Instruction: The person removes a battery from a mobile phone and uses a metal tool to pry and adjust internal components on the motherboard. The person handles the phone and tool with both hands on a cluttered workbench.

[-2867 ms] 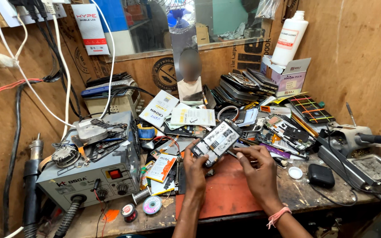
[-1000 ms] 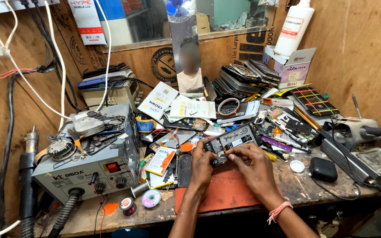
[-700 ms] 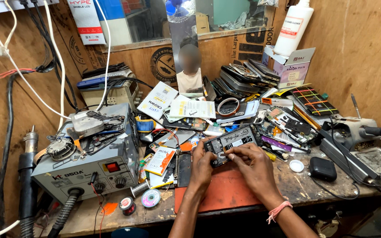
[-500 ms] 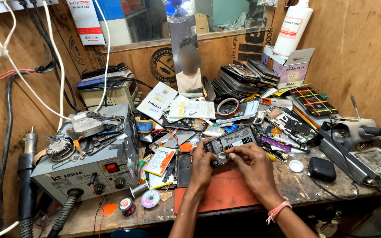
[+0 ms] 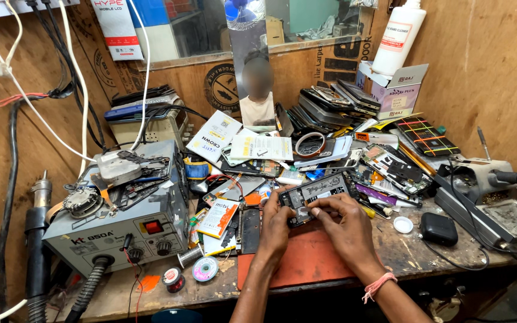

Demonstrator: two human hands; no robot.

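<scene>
A wooden workbench (image 5: 438,254) fills the view, crowded from wall to edge. At its left stands a grey soldering station (image 5: 124,221) with a red switch, with loose parts piled on its top. An orange mat (image 5: 312,260) lies at the front, and behind it spreads a heap of old phones (image 5: 330,104), cards and packets. A small black case (image 5: 438,228) sits to the right, and two little spools of wire (image 5: 189,270) lie near the station.

Over the far edge of the mat both hands hold an opened phone (image 5: 315,194), its back cover off and its insides facing up. The left hand (image 5: 276,224) grips the phone's near-left end, fingers curled round it. The right hand (image 5: 345,218) rests on the lower edge with fingertips pressed into the open body; whether they pinch a small part or tool I cannot tell, as the fingers hide it.

The phone could slip or tip into the clutter just behind it, since it is held only at one side, and a hard press might bend the delicate parts inside.

Compared with about three seconds ago, the phone now sits lower and closer to the mat, more level, with the right hand moved onto it.
</scene>
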